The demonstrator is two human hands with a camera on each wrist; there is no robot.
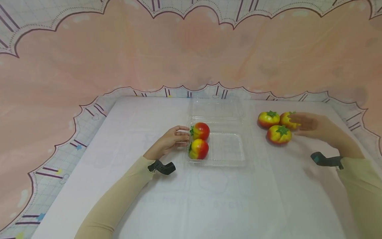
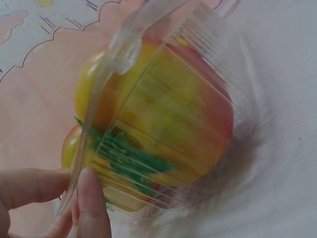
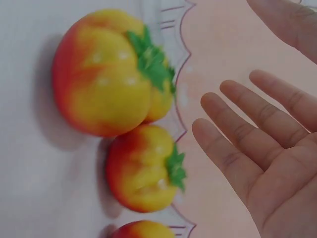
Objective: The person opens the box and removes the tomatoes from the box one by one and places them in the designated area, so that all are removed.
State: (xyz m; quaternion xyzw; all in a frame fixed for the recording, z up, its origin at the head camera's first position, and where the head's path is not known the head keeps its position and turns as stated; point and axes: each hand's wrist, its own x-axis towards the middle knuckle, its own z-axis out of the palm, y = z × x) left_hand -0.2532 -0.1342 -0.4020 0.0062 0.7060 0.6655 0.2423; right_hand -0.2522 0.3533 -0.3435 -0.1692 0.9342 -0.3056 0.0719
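A clear plastic clamshell box (image 1: 221,162) lies with its lid (image 1: 217,108) folded back. Two red-and-yellow toy tomatoes (image 1: 201,151) sit along the left side of its base, green stems facing left. My left hand (image 1: 170,142) pinches the box's left rim between thumb and fingers, seen close in the left wrist view beside a tomato (image 2: 163,109) behind the ridged wall. To the right is a cluster of three more tomatoes (image 1: 279,136). Over the rearmost right one (image 1: 285,120) reaches my right hand (image 1: 313,125), fingers straight in the right wrist view, holding nothing.
A white cloth (image 1: 209,205) covers the table. Behind it hangs a peach backdrop (image 1: 191,53) with scalloped edging. Dark straps (image 1: 162,167) circle both wrists over the pale sleeves.
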